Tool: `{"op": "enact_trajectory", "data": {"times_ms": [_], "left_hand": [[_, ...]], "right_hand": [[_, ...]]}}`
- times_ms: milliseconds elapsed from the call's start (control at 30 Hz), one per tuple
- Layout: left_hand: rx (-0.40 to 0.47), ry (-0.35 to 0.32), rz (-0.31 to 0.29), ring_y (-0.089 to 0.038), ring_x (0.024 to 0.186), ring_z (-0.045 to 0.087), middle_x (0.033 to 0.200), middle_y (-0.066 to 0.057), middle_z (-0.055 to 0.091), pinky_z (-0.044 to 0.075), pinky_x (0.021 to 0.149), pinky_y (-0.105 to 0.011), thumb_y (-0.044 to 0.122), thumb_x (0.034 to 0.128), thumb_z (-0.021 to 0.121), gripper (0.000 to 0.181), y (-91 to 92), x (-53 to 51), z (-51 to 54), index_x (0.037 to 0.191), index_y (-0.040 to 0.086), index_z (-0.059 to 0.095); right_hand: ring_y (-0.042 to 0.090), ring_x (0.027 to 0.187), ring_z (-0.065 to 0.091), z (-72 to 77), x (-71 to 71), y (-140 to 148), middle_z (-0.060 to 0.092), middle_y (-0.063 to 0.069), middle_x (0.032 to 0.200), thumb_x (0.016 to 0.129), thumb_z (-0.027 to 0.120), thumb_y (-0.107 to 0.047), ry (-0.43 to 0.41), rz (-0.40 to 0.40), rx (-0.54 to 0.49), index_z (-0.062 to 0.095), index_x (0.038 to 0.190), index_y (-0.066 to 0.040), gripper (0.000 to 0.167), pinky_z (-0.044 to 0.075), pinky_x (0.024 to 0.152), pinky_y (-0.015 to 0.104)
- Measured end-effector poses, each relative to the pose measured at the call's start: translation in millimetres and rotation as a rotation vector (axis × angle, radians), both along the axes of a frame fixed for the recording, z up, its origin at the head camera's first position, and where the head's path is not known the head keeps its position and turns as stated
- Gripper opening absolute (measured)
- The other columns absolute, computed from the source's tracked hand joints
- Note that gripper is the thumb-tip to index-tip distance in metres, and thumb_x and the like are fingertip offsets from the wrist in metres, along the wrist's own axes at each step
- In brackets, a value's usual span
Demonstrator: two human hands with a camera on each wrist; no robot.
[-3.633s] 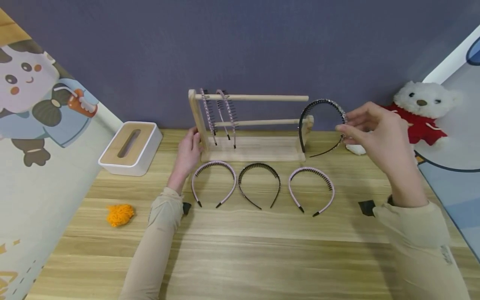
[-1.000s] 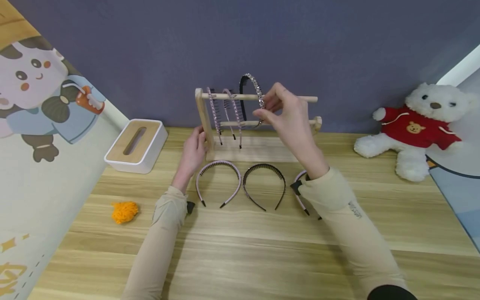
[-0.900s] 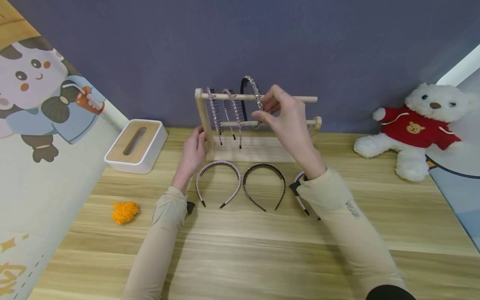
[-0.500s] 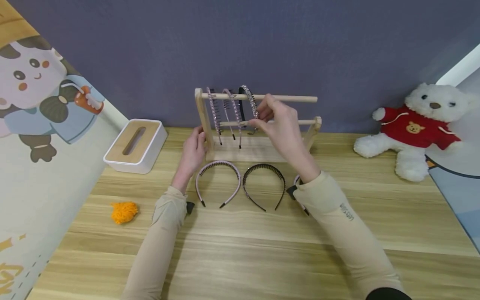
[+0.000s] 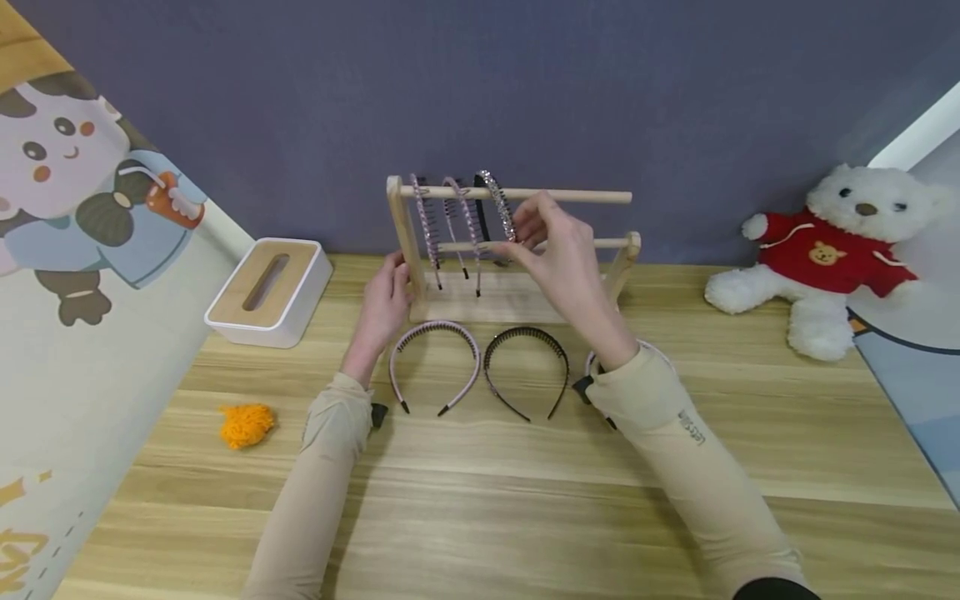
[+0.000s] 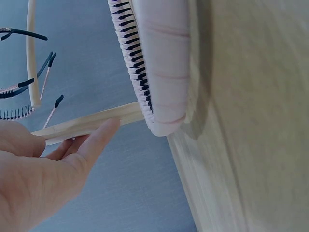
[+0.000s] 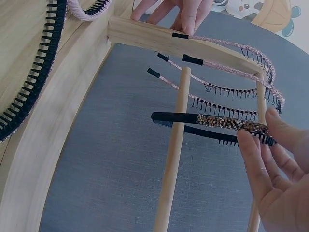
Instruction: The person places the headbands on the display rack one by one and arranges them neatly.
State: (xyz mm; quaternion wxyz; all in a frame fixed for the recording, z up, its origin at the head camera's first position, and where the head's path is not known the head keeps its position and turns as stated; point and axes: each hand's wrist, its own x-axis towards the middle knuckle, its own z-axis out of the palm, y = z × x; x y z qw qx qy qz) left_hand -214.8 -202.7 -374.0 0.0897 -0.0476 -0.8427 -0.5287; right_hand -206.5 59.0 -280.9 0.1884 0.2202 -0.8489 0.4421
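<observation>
A wooden headband rack (image 5: 517,197) with two horizontal bars stands against the back wall. My left hand (image 5: 384,304) grips its left upright, and the left wrist view shows the thumb and fingers on either side of that wood (image 6: 91,123). Two pink headbands (image 5: 461,212) hang on the top bar near the left end. Right of them, a black headband with glittering stones (image 5: 497,200) lies over the same bar. My right hand (image 5: 562,258) pinches its near side; in the right wrist view thumb and fingers sit around the stone-covered part (image 7: 231,123).
On the table, in front of the rack, lie a pink headband (image 5: 435,327), a black one (image 5: 527,332) and another pink one mostly hidden under the right sleeve. A tissue box (image 5: 270,292) and orange yarn ball (image 5: 247,426) lie left; a teddy bear (image 5: 832,250) sits right.
The right hand has brought the glittering headband leftward from beyond the rack's right end, then lowered it onto the top bar beside the pink pair. My left hand stays on the upright.
</observation>
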Motion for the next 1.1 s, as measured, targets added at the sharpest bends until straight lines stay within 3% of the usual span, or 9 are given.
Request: {"op": "enact_trajectory", "data": {"times_ms": [633, 900, 1100], "left_hand": [[-0.001, 0.026, 0.005, -0.046, 0.134, 0.059, 0.146, -0.035, 0.056, 0.06, 0.105, -0.052, 0.009, 0.1177, 0.036, 0.042, 0.6, 0.9, 0.9, 0.152, -0.012, 0.046], [-0.007, 0.026, 0.004, -0.046, 0.133, 0.059, 0.145, -0.035, 0.056, 0.061, 0.104, -0.053, 0.009, 0.1178, 0.036, 0.042, -0.1, 0.9, 0.1, 0.153, -0.012, 0.045], [-0.008, 0.036, 0.008, -0.047, 0.132, 0.06, 0.144, -0.036, 0.057, 0.061, 0.103, -0.054, 0.007, 0.1174, 0.036, 0.041, 0.0, 0.0, -1.1, 0.151, -0.013, 0.047]], "right_hand": [[0.026, 0.084, 0.074, 1.4, 8.1, 5.7, 0.072, 0.013, 0.107, 0.086, 0.091, -0.013, 0.004, 0.003, -0.019, 0.063, 0.121, 0.001, 0.046, 0.065, 0.07, 0.039], [0.027, 0.089, 0.074, 4.9, 16.0, 14.1, 0.075, 0.014, 0.11, 0.084, 0.093, -0.012, 0.036, -0.018, -0.001, 0.065, 0.119, 0.001, 0.047, 0.065, 0.083, 0.043], [0.028, 0.094, 0.076, 1.6, 19.8, 27.3, 0.075, 0.014, 0.113, 0.089, 0.089, -0.009, 0.046, -0.017, 0.005, 0.067, 0.119, 0.002, 0.039, 0.066, 0.088, 0.045]]}}
